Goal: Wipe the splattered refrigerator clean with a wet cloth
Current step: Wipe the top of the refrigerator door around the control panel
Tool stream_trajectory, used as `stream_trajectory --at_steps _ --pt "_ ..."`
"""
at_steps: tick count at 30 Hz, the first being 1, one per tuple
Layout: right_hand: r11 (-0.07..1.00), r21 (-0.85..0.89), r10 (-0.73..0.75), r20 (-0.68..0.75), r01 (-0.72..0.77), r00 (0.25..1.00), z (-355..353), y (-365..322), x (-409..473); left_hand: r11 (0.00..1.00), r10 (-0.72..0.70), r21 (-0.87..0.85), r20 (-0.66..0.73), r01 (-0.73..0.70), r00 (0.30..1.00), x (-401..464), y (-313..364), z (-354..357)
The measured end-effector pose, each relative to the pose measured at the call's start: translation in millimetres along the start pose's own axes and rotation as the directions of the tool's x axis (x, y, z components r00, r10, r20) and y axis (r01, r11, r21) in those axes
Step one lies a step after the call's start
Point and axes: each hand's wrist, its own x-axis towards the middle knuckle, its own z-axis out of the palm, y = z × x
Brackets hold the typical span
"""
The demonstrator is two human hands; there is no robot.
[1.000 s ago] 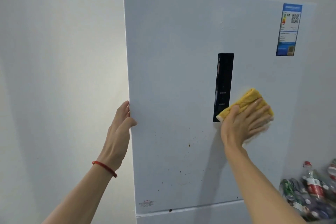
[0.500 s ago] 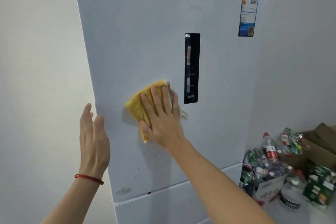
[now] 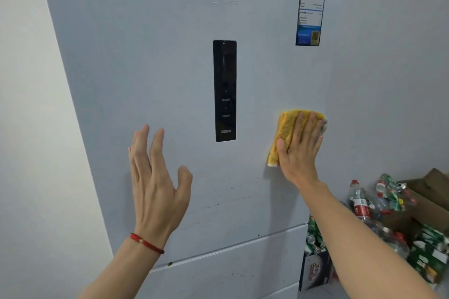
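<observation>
The pale refrigerator door fills most of the view, with a black control panel down its middle. My right hand presses a folded yellow cloth flat against the door, right of the panel near the door's right edge, fingers straight. My left hand, with a red bracelet at the wrist, is raised with spread fingers in front of the door's lower left; I cannot tell whether it touches. Faint smears and a few dark specks show on the door below the hands.
A blue energy label is stuck at the door's upper right. A drawer front lies below the door. To the right stand a heap of plastic bottles and cans and a brown cardboard box. A white wall is on the left.
My right hand slid the cloth from left of the control panel to its right side. My left hand has moved right, off the door's left edge. The view has drawn closer.
</observation>
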Motion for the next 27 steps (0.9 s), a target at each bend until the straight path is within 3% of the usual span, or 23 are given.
stream_trajectory --at_steps 5,8,9,11,13,15,19,22,23,24,26,27 --pt "0.949 0.238 0.205 0.038 -0.208 0.978 -4 23 7 1.000 -0.004 0.008 0.032 0.004 0.999 -16 13 12" --pt "0.808 0.380 0.489 -0.010 -0.450 0.872 1 -16 8 0.999 -0.040 0.015 0.050 0.039 0.998 -27 14 11" --pt "0.788 0.405 0.520 -0.034 -0.464 0.853 3 -36 6 0.998 -0.060 0.016 0.058 0.059 0.997 -32 13 8" --pt "0.841 0.428 0.406 -0.094 -0.331 0.909 9 -78 -7 0.992 -0.122 0.026 0.058 0.120 0.991 -41 11 2" --pt "0.912 0.398 0.163 -0.133 -0.098 0.978 18 -121 -27 0.978 -0.206 0.025 0.025 0.205 0.978 -49 5 -4" --pt "0.928 0.346 -0.098 -0.135 0.139 0.986 29 -169 -50 0.952 -0.306 0.008 -0.027 0.306 0.952 -54 -3 -14" --pt "0.861 0.280 -0.427 -0.055 0.425 0.902 54 -241 -86 0.892 -0.451 -0.032 -0.106 0.450 0.886 -65 -16 -46" --pt "0.704 0.460 -0.614 0.013 0.541 0.789 60 -273 -115 0.829 -0.557 -0.034 -0.157 0.559 0.816 -76 -26 -79" --pt "0.633 0.608 -0.634 0.054 0.478 0.772 55 -284 -127 0.793 -0.605 -0.032 -0.169 0.609 0.778 -81 -30 -91" --pt "0.550 0.775 -0.630 0.139 0.312 0.764 46 -301 -144 0.751 -0.655 -0.035 -0.174 0.660 0.736 -91 -37 -107" --pt "0.386 0.896 -0.575 0.421 -0.221 0.702 25 -320 -170 0.639 -0.768 -0.094 -0.137 0.764 0.625 -109 -47 -133" --pt "0.307 0.809 -0.570 0.578 -0.501 0.584 17 -331 -184 0.565 -0.824 -0.137 -0.123 0.813 0.552 -121 -53 -148"
